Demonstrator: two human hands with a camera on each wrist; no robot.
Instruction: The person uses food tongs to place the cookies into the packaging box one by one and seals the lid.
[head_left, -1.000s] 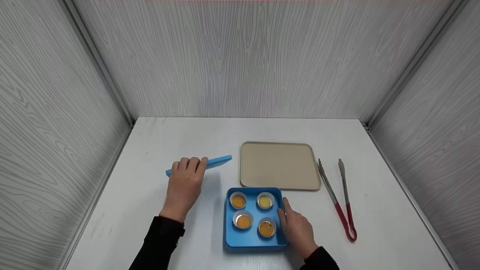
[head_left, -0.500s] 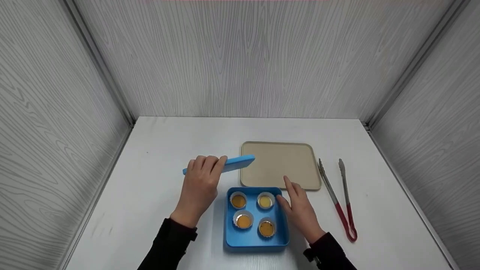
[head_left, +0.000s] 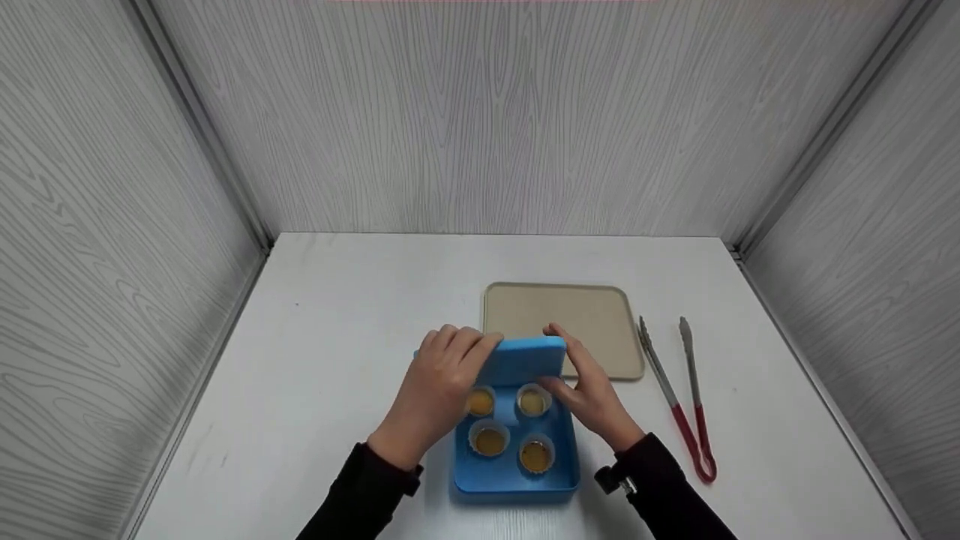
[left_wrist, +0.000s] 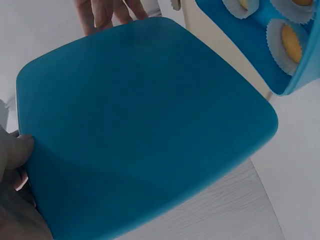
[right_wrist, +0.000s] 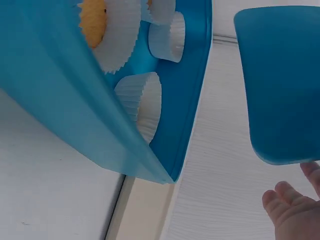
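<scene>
A blue lid [head_left: 523,359] hangs tilted over the far half of an open blue box [head_left: 515,478]. My left hand [head_left: 455,358] grips the lid's left side, fingers curled over its far edge and thumb [left_wrist: 16,150] underneath. At the lid's right edge is my right hand [head_left: 576,365], its fingers [right_wrist: 290,204] stretched out and relaxed. Inside the box sit several yellow tarts [head_left: 490,440] in white paper cups [right_wrist: 146,100]. The lid [left_wrist: 140,125] fills the left wrist view, with the box [left_wrist: 265,55] at the upper right. In the right wrist view the lid [right_wrist: 280,85] hovers beside the box [right_wrist: 187,95].
A beige tray [head_left: 592,307] lies just beyond the box, partly behind the lid. Red-handled metal tongs [head_left: 681,405] rest on the white table [head_left: 337,300] to the right. Grey wood-grain walls close in the left, back and right sides.
My left hand carried the lid from the table's left to above the box. My right hand left the box's right side and rose to the lid's right edge.
</scene>
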